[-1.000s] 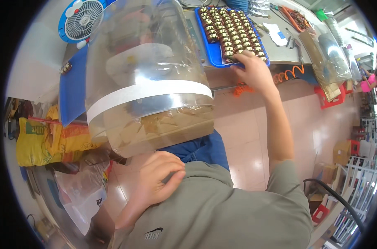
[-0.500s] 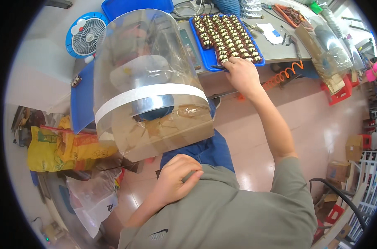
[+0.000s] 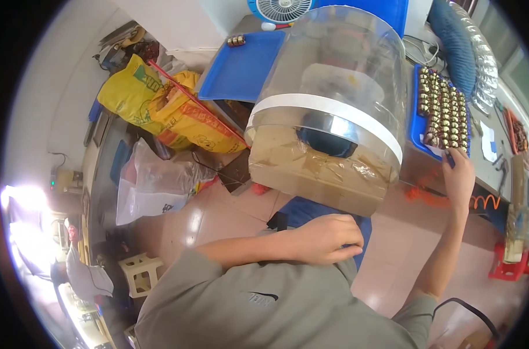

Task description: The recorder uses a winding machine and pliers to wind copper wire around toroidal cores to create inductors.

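Note:
My right hand (image 3: pixel 460 176) is at the near edge of a blue tray (image 3: pixel 417 119) on the right, fingers pinched around a small dark object (image 3: pixel 450 160) whose kind I cannot make out. Rows of small dark-red cylindrical parts with pale gold bands (image 3: pixel 444 110) fill much of that tray. A bit of white paper or film shows by the tray's front corner. My left hand (image 3: pixel 331 238) rests at my waist over my lap, its fingers curled and nothing visible in them. Between the two trays stands a clear plastic hood (image 3: pixel 334 64) with a white tape band and a brown cardboard base (image 3: pixel 316 183).
Left of the hood, another blue tray (image 3: pixel 241 72) carries a short row of parts (image 3: pixel 236 41). Yellow sacks (image 3: pixel 183 107) and a clear plastic bag (image 3: pixel 154 186) lie further left. An orange coiled hose (image 3: pixel 485 202) hangs under the right table. A fan (image 3: pixel 285 9) stands at the back.
My view has turned left, so the hood and parts tray sit further right in the picture. My right hand remains at the tray's near edge; my left stays at my waist.

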A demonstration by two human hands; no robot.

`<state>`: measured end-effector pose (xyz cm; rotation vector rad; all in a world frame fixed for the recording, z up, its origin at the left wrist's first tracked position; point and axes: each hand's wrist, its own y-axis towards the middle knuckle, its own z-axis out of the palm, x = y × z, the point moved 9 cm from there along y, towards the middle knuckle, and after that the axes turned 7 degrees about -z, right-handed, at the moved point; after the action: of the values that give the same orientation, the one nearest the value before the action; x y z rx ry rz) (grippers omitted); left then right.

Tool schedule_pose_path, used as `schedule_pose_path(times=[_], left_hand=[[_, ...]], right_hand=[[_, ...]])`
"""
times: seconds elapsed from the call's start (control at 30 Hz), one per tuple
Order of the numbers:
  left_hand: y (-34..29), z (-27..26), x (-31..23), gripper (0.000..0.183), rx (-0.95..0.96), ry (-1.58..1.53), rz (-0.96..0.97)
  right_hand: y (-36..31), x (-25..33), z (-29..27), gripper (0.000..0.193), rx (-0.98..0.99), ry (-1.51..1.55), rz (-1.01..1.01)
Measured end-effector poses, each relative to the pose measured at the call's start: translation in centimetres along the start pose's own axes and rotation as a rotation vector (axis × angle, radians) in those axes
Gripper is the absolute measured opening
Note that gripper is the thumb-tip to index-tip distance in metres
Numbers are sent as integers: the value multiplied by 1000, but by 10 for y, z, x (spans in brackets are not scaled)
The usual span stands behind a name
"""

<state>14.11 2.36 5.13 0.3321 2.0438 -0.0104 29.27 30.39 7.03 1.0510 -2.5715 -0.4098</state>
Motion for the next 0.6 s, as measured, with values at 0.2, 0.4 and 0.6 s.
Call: schedule_pose_path(times=[0.2,0.4,0.6], left_hand=[[15,5,8,12,68,30,-90],[35,31,35,50,229,-607,-474],[86,71,46,73,289,-1293,-668]], right_hand=[[-2,3,-45,20,-107,112,10],[-55,19,-101,13,-354,270,175],[-141,90,-77,42,-472,202,-161]])
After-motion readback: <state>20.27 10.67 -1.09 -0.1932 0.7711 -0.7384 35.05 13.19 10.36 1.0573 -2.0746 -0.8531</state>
